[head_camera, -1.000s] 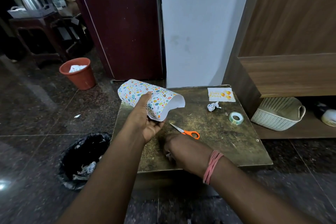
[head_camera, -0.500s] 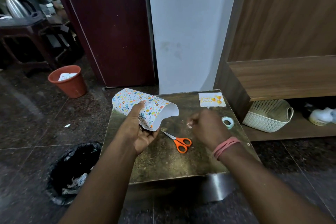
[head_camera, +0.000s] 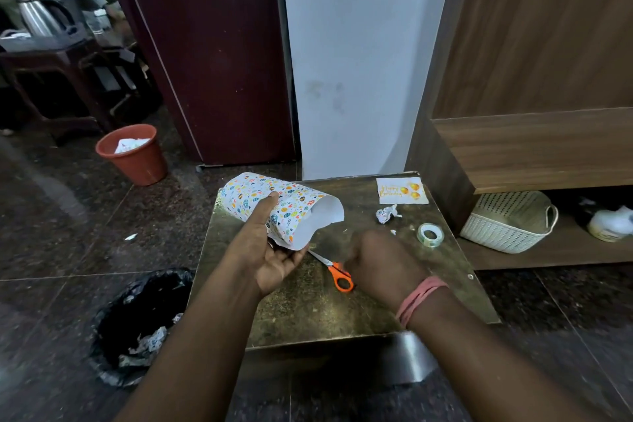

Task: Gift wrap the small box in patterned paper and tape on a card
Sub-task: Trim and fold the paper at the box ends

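Left hand grips the patterned wrapping paper, thumb laid across the printed top, fingers curled under the lower white edge; paper is bent into an open tunnel, white inner side showing at its right mouth, held above the table's far-left corner; whether the small box sits inside cannot be told. Right hand is blurred, back toward the camera, fingers curled downward over the middle of the table; whether it holds anything cannot be told; pink bands circle that wrist.

Orange-handled scissors lie flat on the table between the two hands, blades pointing toward the left hand, handles just beside the right hand's knuckles; crumpled paper scrap lies toward the far-right part of the top; roll of clear tape lies flat near the right edge; birthday card with orange balloons lies flat at the far-right corner.

Off the table: black-lined bin with crumpled scraps on the floor at left; terracotta-coloured bucket farther back; white woven basket on a low wooden shelf at right.
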